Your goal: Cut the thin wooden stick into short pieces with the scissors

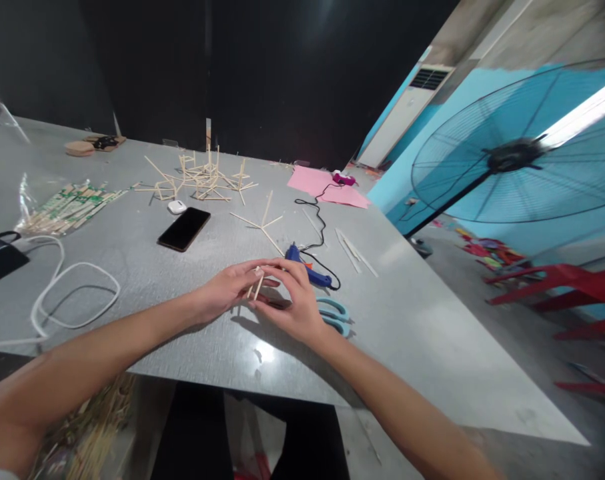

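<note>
Above the front part of the grey table, my left hand (229, 287) and my right hand (295, 297) meet around a small frame of thin wooden sticks (258, 288). Both hands have their fingers closed on it, with a few stick ends pointing down between them. Just beyond the right hand lies a blue glue gun (320, 277), partly covered by that hand. Scissors with light blue handles (335, 311) rest beside the right wrist, their blades hidden. A joined piece of several sticks (263, 227) stands farther back on the table.
Several stick frames (207, 179) cluster at the back. A phone (185, 229), a white case (177, 207) and a bag of wrapped sticks (69, 210) lie left, near a white cable (82, 325). White glue sticks (351, 248) and pink paper (309, 181) lie right. A large fan (515, 157) stands beyond.
</note>
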Tool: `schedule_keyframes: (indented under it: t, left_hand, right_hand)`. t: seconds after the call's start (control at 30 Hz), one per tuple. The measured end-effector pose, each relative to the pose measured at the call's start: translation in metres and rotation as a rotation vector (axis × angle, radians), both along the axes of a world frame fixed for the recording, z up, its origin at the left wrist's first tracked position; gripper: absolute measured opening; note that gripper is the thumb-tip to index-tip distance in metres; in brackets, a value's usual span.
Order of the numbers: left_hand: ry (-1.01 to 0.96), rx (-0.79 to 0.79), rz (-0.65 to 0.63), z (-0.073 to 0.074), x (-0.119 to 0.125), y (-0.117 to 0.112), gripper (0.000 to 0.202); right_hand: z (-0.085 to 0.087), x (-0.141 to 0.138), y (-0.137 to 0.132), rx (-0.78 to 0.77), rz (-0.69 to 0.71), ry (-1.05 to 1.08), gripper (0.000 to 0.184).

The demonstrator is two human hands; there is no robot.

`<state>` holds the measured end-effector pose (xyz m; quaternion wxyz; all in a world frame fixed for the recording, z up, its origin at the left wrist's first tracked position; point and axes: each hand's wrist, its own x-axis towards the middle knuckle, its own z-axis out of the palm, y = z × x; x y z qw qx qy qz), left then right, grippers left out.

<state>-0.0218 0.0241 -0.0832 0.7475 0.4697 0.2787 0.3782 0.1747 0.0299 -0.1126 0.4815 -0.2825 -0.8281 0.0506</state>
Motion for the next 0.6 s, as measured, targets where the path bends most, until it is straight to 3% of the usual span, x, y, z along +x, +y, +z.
schedule_keyframes:
  t: [0.27, 0.47, 0.6]
  left_hand:
    - [-0.042, 0.003, -0.024, -0.0048, 0.0043, -0.0021, 0.043]
    - [-0.125, -0.016, 0.066, -0.0021, 0.0084, -0.0031, 0.037]
    - [-0.064, -0.044, 0.099, -0.0055, 0.0077, -0.0037, 0.047]
  right_hand:
    - [0.0002, -0.0071, -0.0039, 0.000, 0.012, 0.050, 0.061]
    - [-0.0014, -0.0058, -0.0046, -0.038, 0.016, 0.005, 0.079]
    - [-0.0024, -0.0046, -0.0034, -0.035, -0.009, -0.015, 0.076]
